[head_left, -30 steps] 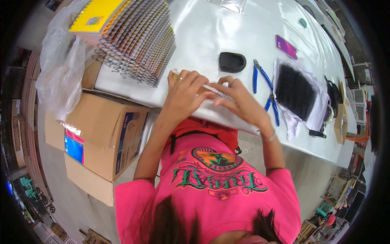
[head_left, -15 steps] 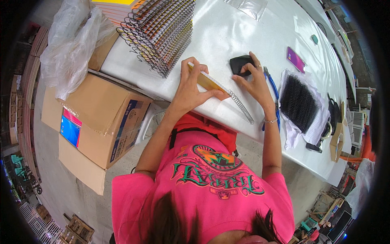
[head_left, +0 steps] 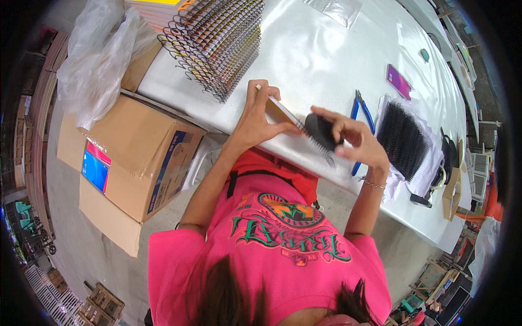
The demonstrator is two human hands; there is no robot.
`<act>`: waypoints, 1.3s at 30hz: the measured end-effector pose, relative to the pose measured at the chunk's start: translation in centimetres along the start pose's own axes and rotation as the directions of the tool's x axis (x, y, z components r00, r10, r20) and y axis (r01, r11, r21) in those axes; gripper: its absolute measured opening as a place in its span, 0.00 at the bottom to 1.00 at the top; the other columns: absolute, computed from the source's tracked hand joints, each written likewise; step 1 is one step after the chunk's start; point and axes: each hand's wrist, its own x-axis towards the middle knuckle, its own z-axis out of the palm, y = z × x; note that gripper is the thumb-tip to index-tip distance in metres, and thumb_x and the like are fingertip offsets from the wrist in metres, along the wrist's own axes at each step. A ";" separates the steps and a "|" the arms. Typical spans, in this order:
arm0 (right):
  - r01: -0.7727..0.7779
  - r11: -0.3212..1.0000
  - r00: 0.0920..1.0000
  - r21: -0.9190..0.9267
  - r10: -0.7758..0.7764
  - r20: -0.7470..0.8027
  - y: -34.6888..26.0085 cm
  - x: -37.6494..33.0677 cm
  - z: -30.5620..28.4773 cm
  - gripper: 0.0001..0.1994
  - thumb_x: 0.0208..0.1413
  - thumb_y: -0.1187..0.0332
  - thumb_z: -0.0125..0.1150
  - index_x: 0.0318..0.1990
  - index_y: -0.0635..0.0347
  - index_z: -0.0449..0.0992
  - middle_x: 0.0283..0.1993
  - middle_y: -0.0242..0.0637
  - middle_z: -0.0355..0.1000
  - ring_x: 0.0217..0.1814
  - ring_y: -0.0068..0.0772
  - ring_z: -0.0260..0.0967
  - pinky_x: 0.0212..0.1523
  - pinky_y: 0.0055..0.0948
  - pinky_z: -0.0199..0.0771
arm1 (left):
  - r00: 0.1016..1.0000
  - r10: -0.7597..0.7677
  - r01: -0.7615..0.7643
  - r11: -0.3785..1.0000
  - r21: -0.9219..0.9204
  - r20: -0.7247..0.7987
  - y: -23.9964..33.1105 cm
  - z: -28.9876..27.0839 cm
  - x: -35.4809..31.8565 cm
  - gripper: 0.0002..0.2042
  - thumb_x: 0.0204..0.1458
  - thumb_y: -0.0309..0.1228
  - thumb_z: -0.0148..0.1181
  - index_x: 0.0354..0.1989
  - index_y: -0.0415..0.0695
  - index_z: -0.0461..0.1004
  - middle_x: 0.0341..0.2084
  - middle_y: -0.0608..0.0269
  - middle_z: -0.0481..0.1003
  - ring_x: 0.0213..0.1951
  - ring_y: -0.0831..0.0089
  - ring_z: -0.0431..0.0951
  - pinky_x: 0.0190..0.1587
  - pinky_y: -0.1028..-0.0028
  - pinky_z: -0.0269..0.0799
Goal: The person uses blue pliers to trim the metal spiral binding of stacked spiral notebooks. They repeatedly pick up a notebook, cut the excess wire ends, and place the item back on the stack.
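Gripping notebook (head_left: 280,111) between left fingers (head_left: 255,103) (spiral rightward).

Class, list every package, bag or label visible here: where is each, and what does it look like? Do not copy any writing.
Cardboard box: floor, left of table; brown.
Box label: box's left face; blue and pink rectangle.
Plastic bag: above box; clear, crumpled.
Clear pouch: tabletop, far edge; flat.

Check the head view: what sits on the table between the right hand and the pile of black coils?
Blue-handled pliers lie on the white table between the right hand and the pile of black coils, seen in the head view.
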 end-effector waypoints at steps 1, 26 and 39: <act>-0.120 0.993 0.981 -0.001 0.118 -0.156 0.2 0.4 -0.1 0.13 0.49 0.67 0.73 0.30 0.57 0.70 0.73 0.53 0.58 0.73 0.37 0.57 0.71 0.35 0.53 | 1.000 0.005 -0.005 1.000 -0.017 -0.002 0.0 0.0 0.1 0.41 0.27 0.38 0.85 0.49 0.44 0.61 0.44 0.55 0.58 0.52 0.57 0.63 0.57 0.59 0.64; -0.108 0.994 0.971 -0.013 0.102 -0.218 -0.5 0.5 3.1 0.11 0.49 0.70 0.73 0.33 0.60 0.73 0.70 0.51 0.61 0.68 0.37 0.61 0.63 0.35 0.66 | 0.968 -0.153 0.204 0.943 -0.265 0.200 0.1 -0.4 0.3 0.57 0.28 0.35 0.84 0.68 0.48 0.48 0.46 0.54 0.63 0.51 0.61 0.68 0.59 0.63 0.64; -0.146 0.972 0.931 -0.185 0.072 -0.358 1.3 1.4 2.2 0.14 0.51 0.62 0.73 0.36 0.60 0.74 0.69 0.50 0.62 0.63 0.37 0.67 0.62 0.35 0.67 | 0.953 -0.160 0.234 0.927 -0.294 0.257 -0.6 -0.1 0.2 0.52 0.30 0.36 0.84 0.65 0.50 0.53 0.43 0.58 0.63 0.49 0.65 0.68 0.57 0.67 0.65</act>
